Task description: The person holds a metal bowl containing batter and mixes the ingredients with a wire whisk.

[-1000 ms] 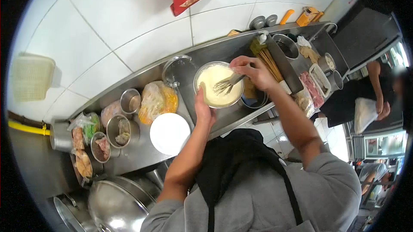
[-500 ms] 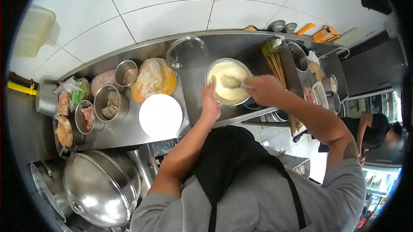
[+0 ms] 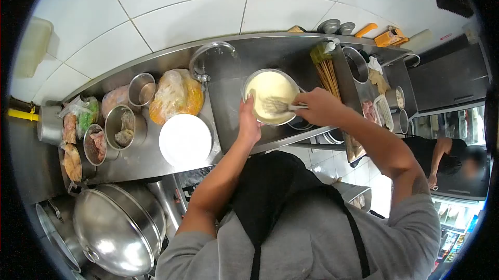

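Grey rectangular metal sink (image 3: 228, 108): beside counter with round white plate (image 3: 185, 141) to its left
Round silver metal bowl (image 3: 278, 123): over sink, holds pale-yellow creamy liquid (image 3: 267, 85)
Right hand (image 3: 321, 106): closed around handle of silver wire whisk (image 3: 278, 105)
Left hand (image 3: 249, 123): clamped on bowl's near-left side, thumb at rim, other fingers hidden
Whisk: wires in liquid

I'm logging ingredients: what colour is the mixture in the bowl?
The mixture is pale creamy yellow, best seen in the head view.

The whisk (image 3: 282, 106) and bowl (image 3: 251, 77) look metallic.
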{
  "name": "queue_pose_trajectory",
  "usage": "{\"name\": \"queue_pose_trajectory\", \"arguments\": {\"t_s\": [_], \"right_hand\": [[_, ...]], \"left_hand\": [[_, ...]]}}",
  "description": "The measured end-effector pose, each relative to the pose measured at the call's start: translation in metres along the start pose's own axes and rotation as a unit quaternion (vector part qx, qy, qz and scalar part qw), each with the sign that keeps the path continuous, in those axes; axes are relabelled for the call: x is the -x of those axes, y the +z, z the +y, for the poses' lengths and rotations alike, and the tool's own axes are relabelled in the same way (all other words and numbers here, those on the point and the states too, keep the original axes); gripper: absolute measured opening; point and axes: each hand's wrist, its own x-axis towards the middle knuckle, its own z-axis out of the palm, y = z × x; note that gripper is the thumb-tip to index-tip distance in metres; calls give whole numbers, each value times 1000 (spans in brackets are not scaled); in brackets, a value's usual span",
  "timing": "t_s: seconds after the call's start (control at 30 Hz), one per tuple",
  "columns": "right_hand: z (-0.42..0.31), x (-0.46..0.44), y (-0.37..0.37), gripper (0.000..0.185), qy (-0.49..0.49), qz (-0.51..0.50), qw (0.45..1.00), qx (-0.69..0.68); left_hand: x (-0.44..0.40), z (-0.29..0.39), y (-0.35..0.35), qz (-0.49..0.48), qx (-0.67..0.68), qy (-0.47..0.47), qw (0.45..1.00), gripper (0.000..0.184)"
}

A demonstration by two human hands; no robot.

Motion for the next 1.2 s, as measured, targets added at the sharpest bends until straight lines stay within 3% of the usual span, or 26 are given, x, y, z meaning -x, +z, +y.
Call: {"name": "queue_pose_trajectory", "arguments": {"t_s": [0.07,0.2,0.3,0.33,0.43,0.57,0.6,0.7,0.83,0.87,0.97,1.0,1.07,1.13,1.2], "right_hand": [[-2,9,-15,26,20,-38,999,-12],[4,-2,10,29,25,2,1000,-12],[14,5,-8,30,13,7,1000,-12],[10,1,-2,31,56,39,997,-32],[-4,9,3,30,21,-34,997,-66],[6,3,0,31,96,44,993,-52],[0,4,9,31,43,53,997,-29],[1,12,-17,30,10,-64,997,-34],[-6,7,7,32,55,33,997,-30],[-8,12,6,32,23,-5,997,-77],[-5,9,-32,32,75,-22,997,-14],[2,4,-15,31,92,37,994,-53],[-9,11,-4,29,41,1,997,-59],[-8,14,-15,27,-17,-46,998,-43],[5,4,-14,27,29,30,998,-51]], "left_hand": [[-1,-3,-2,-5,-16,19,1000,46],[-11,3,0,19,-49,-11,999,51],[-3,1,7,-9,-21,52,998,48],[-5,-2,6,-1,-22,37,999,49],[-12,4,11,12,-10,24,1000,47],[-9,1,15,-2,3,24,1000,47],[-12,0,14,-6,-7,19,1000,48],[-12,5,7,-42,8,43,998,48],[-12,-1,9,-2,-28,43,999,48],[-17,1,4,-7,-8,41,999,47],[-7,10,19,7,4,46,999,43],[-8,7,17,5,-8,42,999,43],[-20,3,4,-2,-5,11,1000,43],[-9,8,4,-11,-2,44,999,45],[-7,9,7,-15,-8,49,999,46]]}}
